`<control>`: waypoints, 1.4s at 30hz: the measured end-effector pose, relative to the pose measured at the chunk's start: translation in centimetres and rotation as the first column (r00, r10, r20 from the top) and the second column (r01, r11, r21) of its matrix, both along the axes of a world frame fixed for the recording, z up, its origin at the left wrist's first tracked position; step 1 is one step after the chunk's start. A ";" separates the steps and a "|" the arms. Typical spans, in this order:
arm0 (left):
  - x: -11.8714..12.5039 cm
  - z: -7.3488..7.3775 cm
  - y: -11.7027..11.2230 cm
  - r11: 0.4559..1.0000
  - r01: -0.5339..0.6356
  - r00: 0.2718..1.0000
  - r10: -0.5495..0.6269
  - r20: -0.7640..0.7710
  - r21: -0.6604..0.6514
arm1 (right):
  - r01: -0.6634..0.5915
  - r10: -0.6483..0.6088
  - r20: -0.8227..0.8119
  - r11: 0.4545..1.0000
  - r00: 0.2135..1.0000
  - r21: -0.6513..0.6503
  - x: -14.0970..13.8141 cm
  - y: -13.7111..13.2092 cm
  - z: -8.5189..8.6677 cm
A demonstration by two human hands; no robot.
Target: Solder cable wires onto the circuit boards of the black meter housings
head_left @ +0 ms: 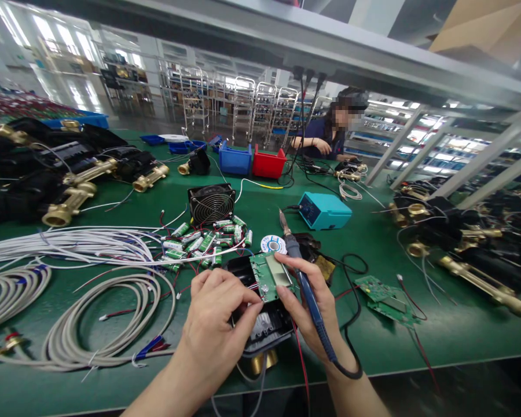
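Note:
My left hand [215,315] pinches the near edge of a small green circuit board [269,275] that lies on a black meter housing [264,324] with a brass fitting below. My right hand [310,310] grips a blue-handled soldering iron [306,289] like a pen, its tip pointing up and away past the board; the fingers also touch the board's right side. A reel of solder wire [273,244] lies just beyond the board.
Green batteries [204,240] and a black fan [212,204] lie ahead. White cable bundles [69,272] fill the left. A teal soldering station [325,209], spare boards [384,295], brass-fitted meters [460,243] on both sides. Blue and red bins [252,161]; a seated person [325,139] works across the table.

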State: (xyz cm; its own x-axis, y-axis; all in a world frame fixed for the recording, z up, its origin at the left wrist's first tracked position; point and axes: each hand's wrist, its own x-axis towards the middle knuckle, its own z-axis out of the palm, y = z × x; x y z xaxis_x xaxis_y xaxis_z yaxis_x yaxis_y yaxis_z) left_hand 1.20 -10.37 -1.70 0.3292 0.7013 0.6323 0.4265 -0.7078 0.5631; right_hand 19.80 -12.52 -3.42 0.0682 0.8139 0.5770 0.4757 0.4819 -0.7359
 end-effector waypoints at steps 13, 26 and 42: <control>0.2 -0.8 0.2 0.997 -0.015 0.997 0.020 0.068 -0.075 | 0.303 -0.180 -0.385 0.908 0.905 0.289 0.8 -0.7 1.3; 0.2 -0.9 0.3 0.997 0.013 0.996 -0.006 0.090 -0.078 | 0.428 -0.350 -0.665 0.902 0.659 -0.050 0.7 -0.9 3.5; 0.1 -1.0 0.3 0.997 0.022 0.996 -0.015 0.089 -0.071 | 0.401 -0.349 -0.634 0.914 0.690 -0.067 0.4 -0.6 3.1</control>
